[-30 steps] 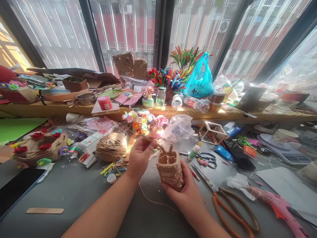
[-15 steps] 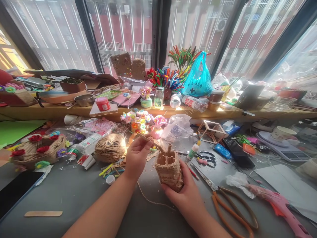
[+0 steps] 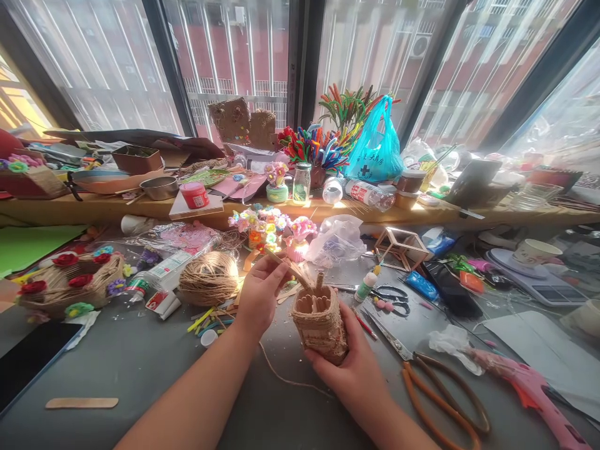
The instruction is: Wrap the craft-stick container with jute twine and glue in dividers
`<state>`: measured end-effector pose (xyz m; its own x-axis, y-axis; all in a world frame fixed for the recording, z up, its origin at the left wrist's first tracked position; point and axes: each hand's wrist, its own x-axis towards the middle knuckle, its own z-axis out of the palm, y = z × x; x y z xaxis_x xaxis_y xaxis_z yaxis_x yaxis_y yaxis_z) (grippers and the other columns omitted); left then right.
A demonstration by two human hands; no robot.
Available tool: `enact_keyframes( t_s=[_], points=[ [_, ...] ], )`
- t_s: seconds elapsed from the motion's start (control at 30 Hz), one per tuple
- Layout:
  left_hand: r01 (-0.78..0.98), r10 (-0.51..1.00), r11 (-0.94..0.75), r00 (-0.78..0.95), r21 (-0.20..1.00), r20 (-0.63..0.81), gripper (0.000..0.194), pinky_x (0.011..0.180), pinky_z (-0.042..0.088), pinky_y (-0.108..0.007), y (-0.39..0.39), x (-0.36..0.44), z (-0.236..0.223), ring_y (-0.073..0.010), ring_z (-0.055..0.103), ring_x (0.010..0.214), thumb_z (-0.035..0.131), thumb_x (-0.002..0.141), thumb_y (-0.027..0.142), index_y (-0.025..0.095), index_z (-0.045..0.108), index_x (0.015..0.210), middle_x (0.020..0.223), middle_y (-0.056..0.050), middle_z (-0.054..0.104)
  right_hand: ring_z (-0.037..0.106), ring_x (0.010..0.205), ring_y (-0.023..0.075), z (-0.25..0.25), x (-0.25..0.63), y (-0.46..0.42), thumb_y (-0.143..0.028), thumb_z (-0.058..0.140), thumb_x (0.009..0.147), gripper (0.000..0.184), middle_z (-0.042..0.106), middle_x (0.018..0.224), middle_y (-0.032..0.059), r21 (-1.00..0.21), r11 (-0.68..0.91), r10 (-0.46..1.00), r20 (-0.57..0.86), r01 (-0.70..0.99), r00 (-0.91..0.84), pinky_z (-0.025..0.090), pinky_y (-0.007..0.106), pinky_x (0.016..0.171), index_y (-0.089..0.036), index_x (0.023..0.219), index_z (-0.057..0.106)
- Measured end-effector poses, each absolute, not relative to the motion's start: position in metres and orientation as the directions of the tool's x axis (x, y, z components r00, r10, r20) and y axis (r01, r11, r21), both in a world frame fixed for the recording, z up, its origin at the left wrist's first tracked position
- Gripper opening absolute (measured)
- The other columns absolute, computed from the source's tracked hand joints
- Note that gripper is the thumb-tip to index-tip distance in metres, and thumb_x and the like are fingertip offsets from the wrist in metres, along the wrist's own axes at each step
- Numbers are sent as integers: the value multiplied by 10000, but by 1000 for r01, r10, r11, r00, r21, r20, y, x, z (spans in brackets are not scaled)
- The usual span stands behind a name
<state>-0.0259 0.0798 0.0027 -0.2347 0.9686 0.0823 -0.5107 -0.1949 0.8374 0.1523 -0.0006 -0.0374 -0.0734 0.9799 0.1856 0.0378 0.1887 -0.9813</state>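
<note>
My right hand point(image 3: 352, 362) is wrapped round the side of a small twine-covered pot point(image 3: 319, 331), tilted a little above the table. Inside its opening, rounded ends of wooden craft sticks show, and a short twine-wrapped stub point(image 3: 320, 279) rises from the back rim. My left hand point(image 3: 262, 287) pinches a flat wooden craft stick point(image 3: 296, 271) whose far end reaches the pot's back rim beside the stub; whether it touches the stub I cannot tell. A loose twine strand point(image 3: 285, 378) lies on the table between my forearms. A ball of twine point(image 3: 209, 279) sits left of my left hand.
On the right lie large scissors point(image 3: 435, 381), a pink glue gun point(image 3: 525, 381) and black-handled scissors point(image 3: 394, 300). A small glue bottle point(image 3: 366, 285) stands behind the pot. At left are a phone point(image 3: 32, 362), a single craft stick point(image 3: 82, 404) and a flower-trimmed twine basket point(image 3: 70, 284).
The pot has shifted very slightly left in view. Both hands keep their grips, and the craft stick stays at the pot's back rim.
</note>
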Motion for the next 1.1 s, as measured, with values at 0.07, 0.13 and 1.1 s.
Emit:
enact_keyframes(
  t_s=[0.07,0.13,1.1],
  points=[
    [-606,971,-169,-240,777,24,327,770,554,-212,80,-26,5,-92,681,759,937,665,278,203,763,931,843,24,730,573,1395,319,-37,151,-1,-226,823,755,874,542,1559,106,-984,178,983,177,17,-54,500,440,1144,-268,1541,442],
    [-637,973,-154,-229,756,5,332,766,555,-211,79,-25,6,-85,681,744,948,647,268,200,749,903,817,35,719,579,1385,325,-37,151,-1,-223,823,755,869,550,1548,112,-985,172,984,172,5,-41,494,461,1148,-270,1535,442],
    [-175,938,-328,-180,928,297,227,741,593,-283,64,-14,-1,-175,736,753,829,841,375,194,714,917,816,-33,774,520,1444,332,-37,151,1,-226,865,733,897,569,1549,79,-981,196,972,192,13,-132,492,462,1154,-305,1530,460]
  ],
)
